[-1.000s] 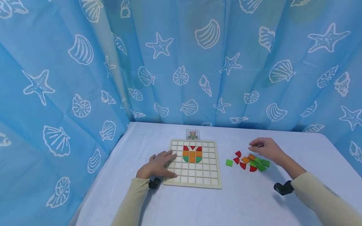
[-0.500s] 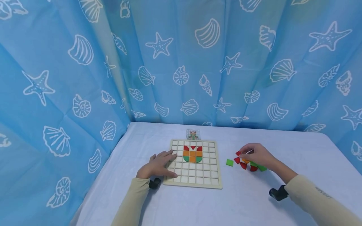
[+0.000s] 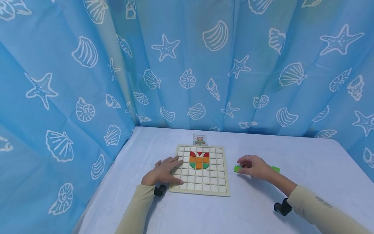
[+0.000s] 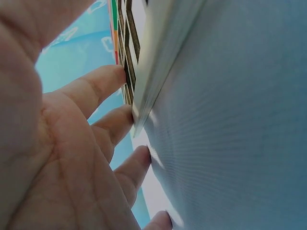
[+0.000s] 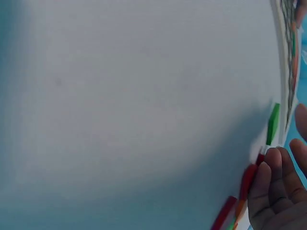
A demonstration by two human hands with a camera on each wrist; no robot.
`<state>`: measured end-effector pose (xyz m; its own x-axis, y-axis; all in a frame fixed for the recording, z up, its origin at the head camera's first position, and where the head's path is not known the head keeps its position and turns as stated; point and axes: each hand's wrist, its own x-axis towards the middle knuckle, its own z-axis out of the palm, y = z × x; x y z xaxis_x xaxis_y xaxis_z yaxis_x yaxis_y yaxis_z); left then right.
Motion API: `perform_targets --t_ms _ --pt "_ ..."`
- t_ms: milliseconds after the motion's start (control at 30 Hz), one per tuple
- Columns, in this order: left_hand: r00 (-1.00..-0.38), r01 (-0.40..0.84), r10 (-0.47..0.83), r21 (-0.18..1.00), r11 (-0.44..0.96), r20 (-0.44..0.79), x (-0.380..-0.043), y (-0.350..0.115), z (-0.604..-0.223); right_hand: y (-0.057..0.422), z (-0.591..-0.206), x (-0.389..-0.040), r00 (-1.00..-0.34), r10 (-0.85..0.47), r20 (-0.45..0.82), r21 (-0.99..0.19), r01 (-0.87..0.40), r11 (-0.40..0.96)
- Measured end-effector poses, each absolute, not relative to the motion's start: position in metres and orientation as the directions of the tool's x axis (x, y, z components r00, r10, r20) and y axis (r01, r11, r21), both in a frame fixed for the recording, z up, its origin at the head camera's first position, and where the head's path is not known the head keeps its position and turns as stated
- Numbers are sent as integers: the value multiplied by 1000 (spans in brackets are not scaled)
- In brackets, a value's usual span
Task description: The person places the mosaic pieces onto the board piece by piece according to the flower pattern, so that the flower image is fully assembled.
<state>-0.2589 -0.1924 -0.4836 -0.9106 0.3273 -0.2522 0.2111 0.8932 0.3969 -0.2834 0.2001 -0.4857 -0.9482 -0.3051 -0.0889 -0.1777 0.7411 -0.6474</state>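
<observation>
A pale wooden grid board [image 3: 201,192] lies on the table, with a tulip shape of red, orange and green tiles [image 3: 199,160] set in its upper cells. Spread fingers of my left hand [image 3: 162,172] rest on the board's left edge; in the left wrist view, fingertips [image 4: 117,74] meet its rim. Right of the board, my right hand [image 3: 255,167] hovers with loosely bent fingers, thumb tip over a green square tile [image 3: 236,168]. In the right wrist view that green tile [image 5: 273,125] lies on the table just beyond the fingers, and nothing shows held.
A small printed pattern card [image 3: 200,139] lies behind the board. My right hand mostly hides the loose tile pile; red pieces [image 5: 247,181] show below it in the right wrist view, and a green tile [image 3: 276,169] pokes out at its right. A blue curtain [image 3: 187,65] hangs behind.
My right hand has moved left and toward me, from above the right of the tile pile to the lone green square. The left hand has stayed on the board.
</observation>
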Motion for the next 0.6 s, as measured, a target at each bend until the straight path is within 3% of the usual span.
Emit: perform_targets --t_ms 267,600 --pt "-910 210 328 399 892 -253 -257 -191 -482 189 -488 -278 -950 -307 -58 -503 -238 831" --pt "-911 208 323 388 898 -258 -258 -192 -483 179 -489 -278 -959 -273 -74 -446 -213 869"
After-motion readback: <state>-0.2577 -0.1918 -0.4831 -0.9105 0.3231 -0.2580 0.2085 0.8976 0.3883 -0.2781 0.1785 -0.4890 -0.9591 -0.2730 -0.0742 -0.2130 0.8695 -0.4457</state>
